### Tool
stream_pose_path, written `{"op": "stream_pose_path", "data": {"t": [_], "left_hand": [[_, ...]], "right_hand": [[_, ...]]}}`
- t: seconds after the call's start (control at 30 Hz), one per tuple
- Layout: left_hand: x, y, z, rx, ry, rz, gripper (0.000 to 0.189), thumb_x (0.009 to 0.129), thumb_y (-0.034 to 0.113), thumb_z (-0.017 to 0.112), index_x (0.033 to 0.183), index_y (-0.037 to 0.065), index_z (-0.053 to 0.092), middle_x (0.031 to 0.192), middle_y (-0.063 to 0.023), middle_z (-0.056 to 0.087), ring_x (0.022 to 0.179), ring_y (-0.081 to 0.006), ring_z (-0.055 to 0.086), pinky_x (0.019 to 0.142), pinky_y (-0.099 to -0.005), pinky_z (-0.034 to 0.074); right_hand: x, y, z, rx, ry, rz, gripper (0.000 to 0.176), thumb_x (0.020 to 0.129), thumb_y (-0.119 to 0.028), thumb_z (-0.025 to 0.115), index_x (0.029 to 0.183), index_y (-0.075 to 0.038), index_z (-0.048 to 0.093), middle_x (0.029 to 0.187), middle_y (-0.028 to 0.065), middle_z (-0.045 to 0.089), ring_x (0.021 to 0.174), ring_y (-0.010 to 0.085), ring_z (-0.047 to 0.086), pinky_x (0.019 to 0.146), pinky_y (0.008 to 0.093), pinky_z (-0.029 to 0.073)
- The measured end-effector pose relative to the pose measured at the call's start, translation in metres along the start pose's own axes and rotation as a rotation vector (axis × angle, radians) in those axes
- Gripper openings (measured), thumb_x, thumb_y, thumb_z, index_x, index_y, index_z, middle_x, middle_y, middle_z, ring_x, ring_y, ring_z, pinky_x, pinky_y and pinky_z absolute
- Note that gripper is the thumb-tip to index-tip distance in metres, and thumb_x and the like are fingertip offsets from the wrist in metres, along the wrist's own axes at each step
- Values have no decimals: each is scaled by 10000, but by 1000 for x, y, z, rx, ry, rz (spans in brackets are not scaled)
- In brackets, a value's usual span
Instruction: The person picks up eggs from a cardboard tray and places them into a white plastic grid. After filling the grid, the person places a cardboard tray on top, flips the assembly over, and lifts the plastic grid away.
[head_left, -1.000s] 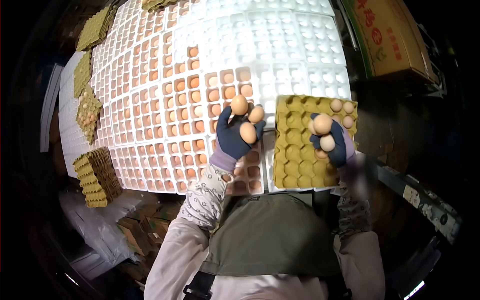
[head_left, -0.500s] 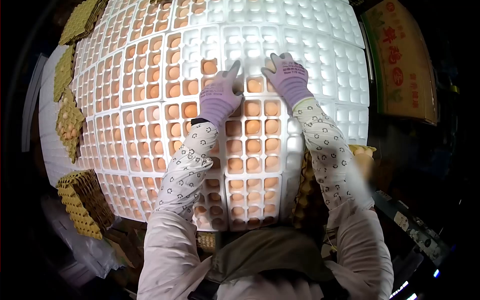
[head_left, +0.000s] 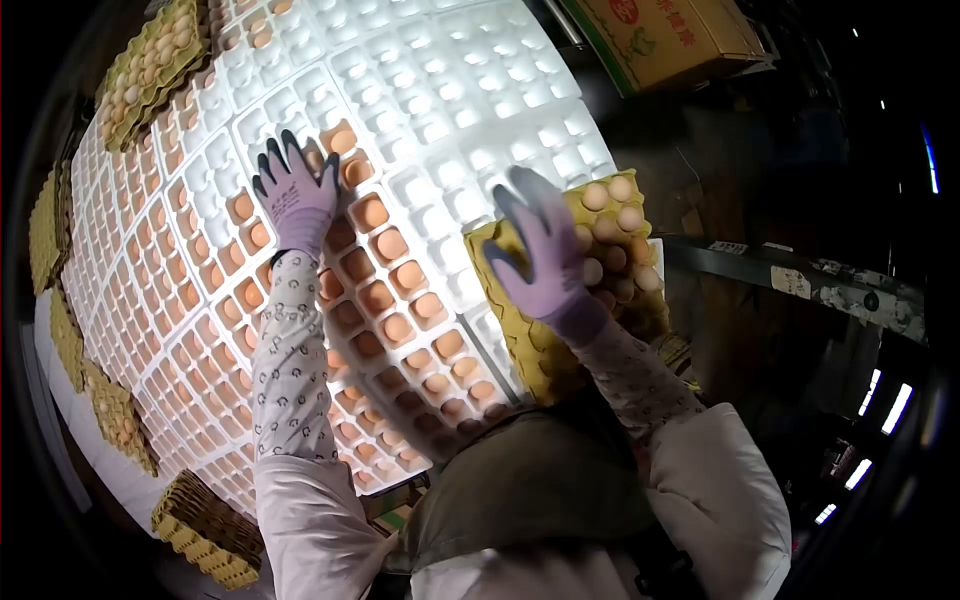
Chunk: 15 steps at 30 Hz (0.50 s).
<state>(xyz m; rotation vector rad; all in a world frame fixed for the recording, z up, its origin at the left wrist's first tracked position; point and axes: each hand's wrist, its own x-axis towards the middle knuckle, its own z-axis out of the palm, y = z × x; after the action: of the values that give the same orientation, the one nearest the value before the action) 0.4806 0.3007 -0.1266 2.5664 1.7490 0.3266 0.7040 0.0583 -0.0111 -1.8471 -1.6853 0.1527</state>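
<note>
My left hand (head_left: pixel 298 200), in a purple glove with dark fingertips, lies with spread fingers over the white foam egg trays (head_left: pixel 420 190); an egg shows partly beside its fingers. Brown eggs (head_left: pixel 390 243) fill many pockets right of and below this hand. My right hand (head_left: pixel 545 250), gloved alike and a little blurred, hovers with fingers apart above a yellow pulp tray (head_left: pixel 515 335). Several eggs (head_left: pixel 605 230) sit in that tray's right part, just beside the hand. Nothing shows in either hand.
Another pulp tray of eggs (head_left: pixel 150 75) lies at the upper left. Stacked pulp trays (head_left: pixel 205 530) stand at the lower left. A cardboard box (head_left: pixel 670 40) is at the top right, and a metal rail (head_left: pixel 800 275) runs along the right.
The view has turned to the right. My right hand has moved from the foam trays to the pulp tray at the right. My left hand has stayed over the foam trays, its fingers now spread.
</note>
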Motion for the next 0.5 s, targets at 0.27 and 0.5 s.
{"op": "stream_pose_path", "data": {"t": [0.27, 0.5], "left_hand": [[-210, 307, -89, -234, -221, 877, 372, 852, 345, 692, 1146, 126, 625, 1056, -100, 580, 943, -255, 595, 778, -382, 485], [-170, 272, -124, -1665, -680, -322, 429, 836, 254, 770, 1155, 13, 615, 999, -66, 644, 948, -136, 598, 839, -268, 506]], "right_hand": [[-148, 153, -167, -127, -413, 124, 488, 760, -88, 722, 1241, -92, 640, 1289, 130, 610, 1147, 363, 606, 957, 432, 522], [-138, 169, -196, 341, -321, 271, 468, 834, -114, 708, 1284, -127, 584, 1200, 92, 588, 1117, 243, 601, 973, 361, 511]]}}
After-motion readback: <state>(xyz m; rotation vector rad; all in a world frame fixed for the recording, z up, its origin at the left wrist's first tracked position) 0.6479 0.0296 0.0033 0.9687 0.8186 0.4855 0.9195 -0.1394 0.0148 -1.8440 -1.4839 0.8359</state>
